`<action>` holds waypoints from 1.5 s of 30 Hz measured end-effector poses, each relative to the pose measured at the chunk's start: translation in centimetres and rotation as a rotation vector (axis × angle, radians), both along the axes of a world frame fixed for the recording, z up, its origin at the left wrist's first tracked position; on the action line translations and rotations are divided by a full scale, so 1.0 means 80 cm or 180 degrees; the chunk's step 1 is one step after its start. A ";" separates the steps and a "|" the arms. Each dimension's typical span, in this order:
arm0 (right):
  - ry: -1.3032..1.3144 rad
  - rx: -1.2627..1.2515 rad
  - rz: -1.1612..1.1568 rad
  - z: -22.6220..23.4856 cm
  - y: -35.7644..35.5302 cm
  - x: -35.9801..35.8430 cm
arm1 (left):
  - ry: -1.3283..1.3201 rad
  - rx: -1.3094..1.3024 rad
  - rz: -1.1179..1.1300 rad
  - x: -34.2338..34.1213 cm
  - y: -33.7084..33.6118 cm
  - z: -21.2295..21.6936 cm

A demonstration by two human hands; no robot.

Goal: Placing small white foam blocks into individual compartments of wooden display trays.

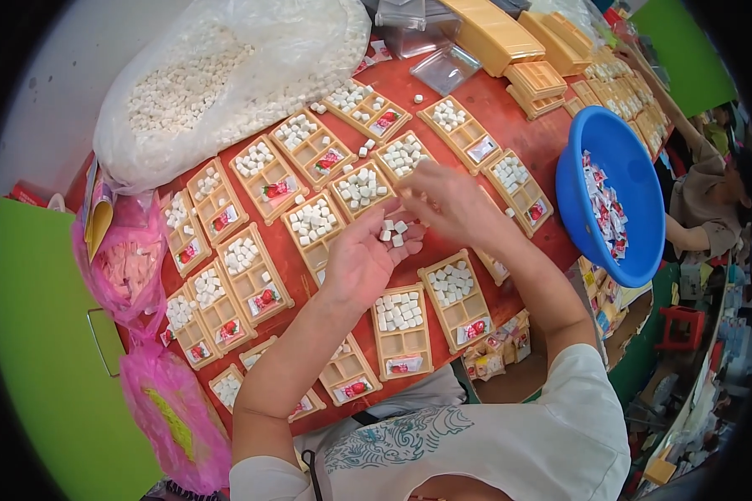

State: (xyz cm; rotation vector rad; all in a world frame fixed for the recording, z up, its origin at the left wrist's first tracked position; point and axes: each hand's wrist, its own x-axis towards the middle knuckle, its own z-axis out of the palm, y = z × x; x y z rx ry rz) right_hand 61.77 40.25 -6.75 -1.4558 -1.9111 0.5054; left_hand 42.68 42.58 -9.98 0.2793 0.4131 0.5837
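Observation:
My left hand [361,260] is palm up over the red table, cupping several small white cubes [393,233]. My right hand [449,199] hovers just beside it with curled fingers pointing at the left palm; whatever its fingertips hold is hidden. Under and around both hands lie beige compartment trays. One tray [362,188] just beyond my left fingers has its large compartment heaped with white cubes, and another [403,156] sits partly behind my right hand. Nearer to me, a tray [401,330] contains cubes and a small red-and-white packet [404,365].
A big clear bag of white cubes [180,88] covers the far left. At right stands a blue basin [570,167] of small packets. Pink plastic bags [171,417] hang along the left edge. Stacked beige trays [536,79] are at the back; another person [710,200] works at far right.

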 end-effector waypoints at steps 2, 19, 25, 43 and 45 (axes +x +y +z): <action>-0.0425 0.0284 0.0208 0.006 -0.014 -0.016 | -0.0108 -0.0020 0.0000 -0.002 -0.002 -0.007; -0.0451 0.0280 0.0721 0.008 -0.013 -0.052 | 0.0039 -0.0067 0.0292 -0.048 -0.028 0.007; -0.0569 0.0543 -0.0140 -0.020 0.035 -0.030 | 0.0175 -0.0175 0.0231 -0.055 -0.019 0.005; -0.0740 0.0877 0.0337 0.010 -0.013 -0.052 | -0.0092 0.0176 0.0168 -0.020 0.008 0.014; -0.1151 0.0943 0.0262 0.003 -0.015 -0.044 | 0.0006 0.0039 0.0178 -0.002 0.011 0.014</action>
